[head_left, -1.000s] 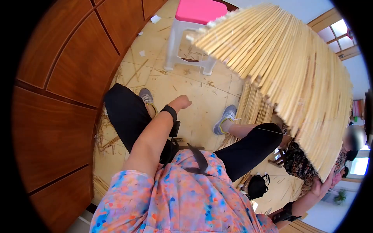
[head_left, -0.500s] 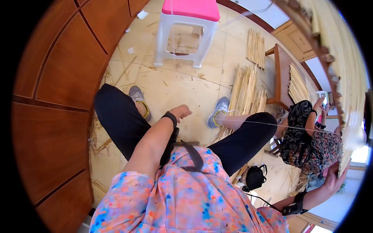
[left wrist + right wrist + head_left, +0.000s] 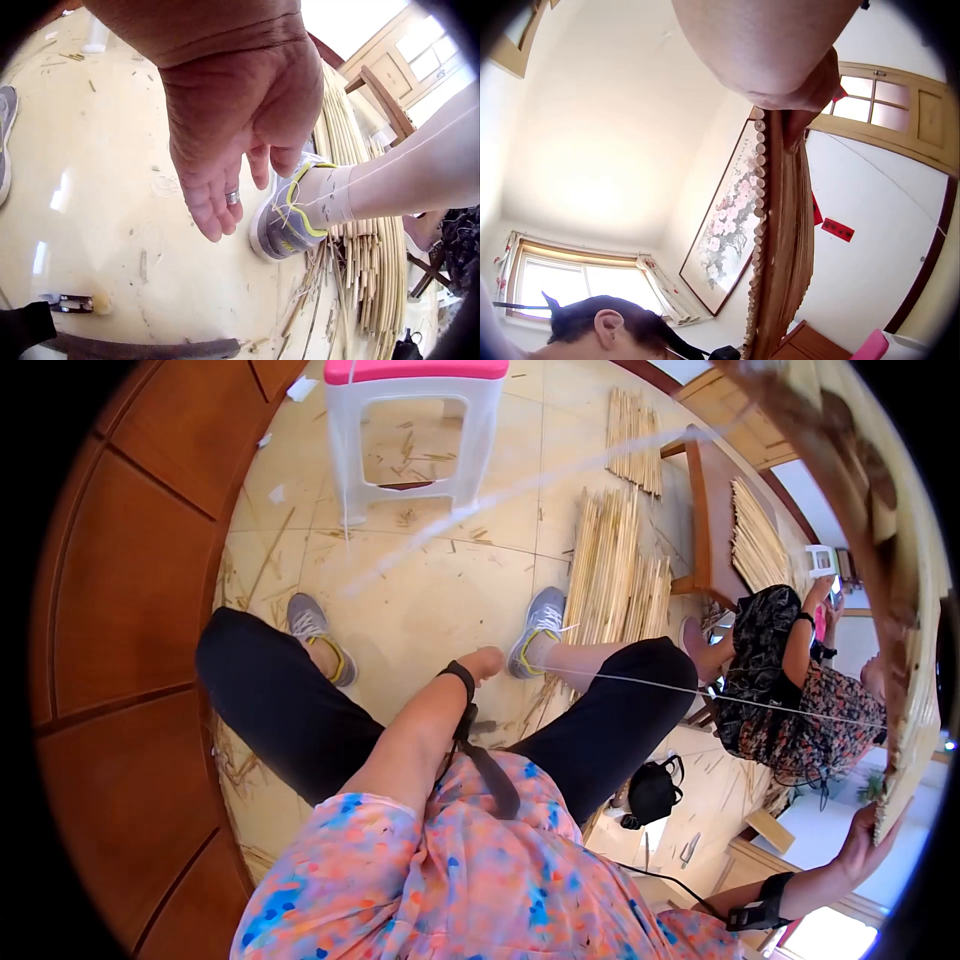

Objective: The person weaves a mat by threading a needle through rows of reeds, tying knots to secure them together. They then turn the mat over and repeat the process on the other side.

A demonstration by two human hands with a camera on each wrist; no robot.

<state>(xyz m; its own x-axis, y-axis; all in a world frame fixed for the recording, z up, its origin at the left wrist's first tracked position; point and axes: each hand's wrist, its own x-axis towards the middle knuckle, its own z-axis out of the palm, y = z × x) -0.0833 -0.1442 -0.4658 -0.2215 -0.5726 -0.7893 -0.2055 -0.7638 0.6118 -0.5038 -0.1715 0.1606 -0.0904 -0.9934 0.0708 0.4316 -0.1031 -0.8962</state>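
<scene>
A panel of joined thin stalks [image 3: 915, 660] stands edge-on at the right of the head view. My right hand [image 3: 862, 847] grips its lower end; in the right wrist view the right hand [image 3: 806, 94] holds the edge of the stalk panel [image 3: 780, 240], its fingers partly hidden. My left hand [image 3: 485, 662] hangs between the knees above the floor. In the left wrist view the left hand [image 3: 232, 127] holds nothing, fingers relaxed and a ring on one. A pale thread [image 3: 640, 682] crosses over my knee toward the panel.
A pink-topped white stool [image 3: 415, 440] stands ahead. Stalk bundles [image 3: 605, 560] lie beside my foot, near a wooden table [image 3: 712, 510] bearing more stalks. Another person [image 3: 800, 710] sits at right. Wooden cabinets [image 3: 140, 580] line the left; a black bag [image 3: 653, 792] lies behind my knee.
The panel has swung from broad across the upper right to edge-on at the far right, with my right hand gripping it. The view has shifted; the left hand stays low between the knees.
</scene>
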